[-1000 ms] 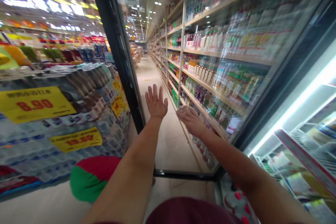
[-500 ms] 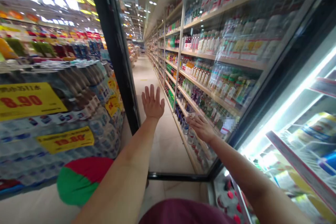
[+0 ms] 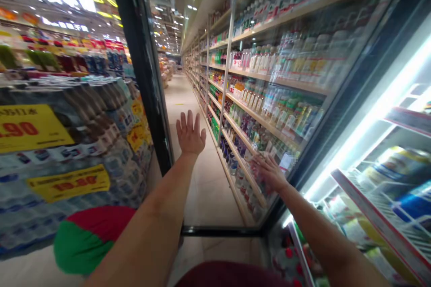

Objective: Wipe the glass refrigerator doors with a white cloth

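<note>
My left hand [image 3: 191, 133] is spread flat with its palm against or just before the glass of a cooler door [image 3: 198, 206]; contact is hard to tell. Lower and to the right, my right hand [image 3: 269, 173] is open with its fingers apart, slightly blurred, near the door's hinge side. Neither hand holds anything. The door's black frame [image 3: 148, 76] stands at an angle, and shelves of bottles [image 3: 256, 98] show in or through its pane. Just right of my right hand is a pale label [image 3: 287, 161].
The lit cooler on the right holds wire shelves [image 3: 363, 175] and bottles with red caps [image 3: 288, 252]. On the left are stacked bottle packs [image 3: 111, 112] with a yellow price sign [image 3: 69, 182]. A red and green round object [image 3: 82, 237] is low on the left.
My right hand has moved right and slightly down, toward the door's hinge side. My left hand stays spread at the glass. The view has shifted slightly to the right.
</note>
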Demonstrator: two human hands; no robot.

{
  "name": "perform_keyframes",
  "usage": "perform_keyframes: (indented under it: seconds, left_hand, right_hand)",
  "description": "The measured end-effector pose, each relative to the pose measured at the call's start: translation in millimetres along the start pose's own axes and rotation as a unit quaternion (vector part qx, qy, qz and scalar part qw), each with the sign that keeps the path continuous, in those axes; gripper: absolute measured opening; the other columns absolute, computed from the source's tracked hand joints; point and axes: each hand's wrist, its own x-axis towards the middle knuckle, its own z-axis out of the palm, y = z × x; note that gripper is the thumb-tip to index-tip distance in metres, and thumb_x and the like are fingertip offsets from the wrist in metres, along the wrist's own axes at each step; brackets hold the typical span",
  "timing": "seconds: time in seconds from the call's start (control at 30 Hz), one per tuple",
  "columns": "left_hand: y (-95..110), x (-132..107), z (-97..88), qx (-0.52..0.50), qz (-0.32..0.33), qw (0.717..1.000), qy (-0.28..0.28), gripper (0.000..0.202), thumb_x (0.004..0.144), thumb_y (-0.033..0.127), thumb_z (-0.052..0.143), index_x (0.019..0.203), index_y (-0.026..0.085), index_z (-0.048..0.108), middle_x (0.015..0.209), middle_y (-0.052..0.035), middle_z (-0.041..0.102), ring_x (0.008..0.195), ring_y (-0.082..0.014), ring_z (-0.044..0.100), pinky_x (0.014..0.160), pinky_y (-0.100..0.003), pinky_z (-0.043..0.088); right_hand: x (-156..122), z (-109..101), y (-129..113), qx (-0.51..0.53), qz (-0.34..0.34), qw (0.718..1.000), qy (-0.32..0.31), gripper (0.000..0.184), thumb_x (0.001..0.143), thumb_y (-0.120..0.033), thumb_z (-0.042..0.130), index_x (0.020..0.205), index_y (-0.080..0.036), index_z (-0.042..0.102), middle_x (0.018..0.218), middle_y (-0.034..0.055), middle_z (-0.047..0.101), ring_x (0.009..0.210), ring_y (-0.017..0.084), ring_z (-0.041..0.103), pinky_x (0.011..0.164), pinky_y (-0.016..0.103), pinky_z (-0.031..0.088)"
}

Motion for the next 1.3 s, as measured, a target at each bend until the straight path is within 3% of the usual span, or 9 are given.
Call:
perform_keyframes:
  seconds: [0.1, 0.23, 0.37, 0.53, 0.7, 0.83, 1.03, 1.13, 1.3]
  left_hand:
    - [-0.6, 0.0, 1.1, -0.008, -0.009, 1.0, -0.008, 0.061, 0.102, 0.042, 0.039, 0.153, 0.009, 0.048, 0.164, -0.0179, 0.03, 0.158, -0.0299, 0.0, 0.128, -0.058, 0.003]
    - [-2.1, 0.1, 3.4, -0.016, 0.0, 1.0, 0.002, 0.06, 0.103, 0.041, 0.039, 0.153, 0.009, 0.047, 0.165, -0.0178, 0.03, 0.158, -0.0296, 0.0, 0.128, -0.056, 0.003]
    - [-1.9, -0.1, 3.5, 0.013, 0.019, 0.999, 0.033, 0.057, 0.103, 0.04, 0.039, 0.152, 0.011, 0.05, 0.163, -0.0158, 0.035, 0.158, -0.0255, 0.001, 0.129, -0.05, 0.005]
    - [-0.1, -0.8, 0.1, 0.003, 0.002, 1.0, 0.022, 0.055, 0.103, 0.04, 0.041, 0.151, 0.015, 0.052, 0.161, -0.013, 0.039, 0.158, -0.0258, 0.006, 0.13, -0.049, 0.005]
    - [1.0, -0.6, -3.0, -0.008, -0.019, 1.0, -0.01, 0.055, 0.102, 0.041, 0.041, 0.151, 0.016, 0.052, 0.162, -0.0123, 0.038, 0.157, -0.0274, 0.008, 0.129, -0.052, 0.007]
    - [1.4, 0.4, -4.3, -0.001, -0.02, 1.0, -0.018, 0.056, 0.102, 0.04, 0.041, 0.151, 0.016, 0.052, 0.162, -0.0116, 0.037, 0.157, -0.0271, 0.007, 0.129, -0.051, 0.006]
    - [2.4, -0.9, -5.6, -0.002, -0.013, 1.0, -0.01, 0.055, 0.103, 0.04, 0.041, 0.152, 0.016, 0.051, 0.162, -0.012, 0.037, 0.157, -0.0276, 0.009, 0.129, -0.052, 0.006]
    - [2.9, -2.1, -6.6, 0.002, -0.007, 1.0, -0.001, 0.055, 0.104, 0.039, 0.041, 0.153, 0.017, 0.049, 0.163, -0.0118, 0.036, 0.157, -0.0271, 0.009, 0.129, -0.051, 0.006]
    - [2.4, -2.4, -6.9, 0.011, -0.008, 1.0, -0.013, 0.055, 0.104, 0.04, 0.041, 0.153, 0.017, 0.049, 0.163, -0.0114, 0.035, 0.157, -0.0272, 0.008, 0.13, -0.051, 0.006]
  right_hand:
    - [7.9, -15.2, 28.2, -0.02, 0.035, 0.999, 0.026, 0.048, 0.094, -0.007, 0.049, 0.133, -0.026, 0.068, 0.142, 0.0055, 0.063, 0.147, 0.026, 0.042, 0.123, 0.051, 0.036]
    - [27.1, -27.9, 61.8, -0.032, 0.244, 0.949, 0.197, 0.04, 0.102, -0.022, 0.049, 0.138, -0.019, 0.064, 0.156, 0.0146, 0.048, 0.154, 0.032, 0.029, 0.124, 0.057, 0.032]
    - [8.4, -3.3, 23.9, 0.013, 0.372, 0.893, 0.252, 0.048, 0.105, -0.033, 0.042, 0.15, -0.017, 0.051, 0.163, 0.0205, 0.032, 0.156, 0.035, 0.023, 0.123, 0.066, 0.026]
    - [-15.0, 23.8, -28.3, 0.041, 0.368, 0.894, 0.252, 0.051, 0.104, -0.032, 0.044, 0.153, -0.019, 0.045, 0.16, 0.0233, 0.035, 0.154, 0.035, 0.028, 0.117, 0.069, 0.035]
    - [42.0, -4.4, 17.9, 0.037, 0.378, 0.861, 0.337, 0.055, 0.103, -0.026, 0.037, 0.157, -0.015, 0.033, 0.161, 0.0239, 0.032, 0.156, 0.031, 0.023, 0.123, 0.064, 0.03]
    - [101.5, -26.7, 34.9, 0.039, 0.322, 0.879, 0.349, 0.05, 0.098, -0.021, 0.039, 0.146, -0.014, 0.051, 0.16, 0.0205, 0.038, 0.154, 0.034, 0.027, 0.121, 0.064, 0.032]
    - [94.4, 7.2, -54.9, 0.02, 0.092, 0.991, 0.093, 0.048, 0.096, -0.017, 0.051, 0.143, -0.019, 0.058, 0.153, 0.0156, 0.05, 0.155, 0.035, 0.023, 0.121, 0.065, 0.029]
    - [81.2, 17.0, -68.3, 0.023, -0.024, 0.999, -0.011, 0.052, 0.093, -0.011, 0.053, 0.143, -0.023, 0.059, 0.149, 0.0089, 0.057, 0.151, 0.029, 0.035, 0.122, 0.053, 0.032]
    - [135.2, -19.8, -12.4, -0.033, 0.089, 0.985, 0.143, 0.052, 0.096, -0.016, 0.048, 0.147, -0.025, 0.056, 0.153, 0.0113, 0.052, 0.153, 0.032, 0.032, 0.123, 0.056, 0.028]
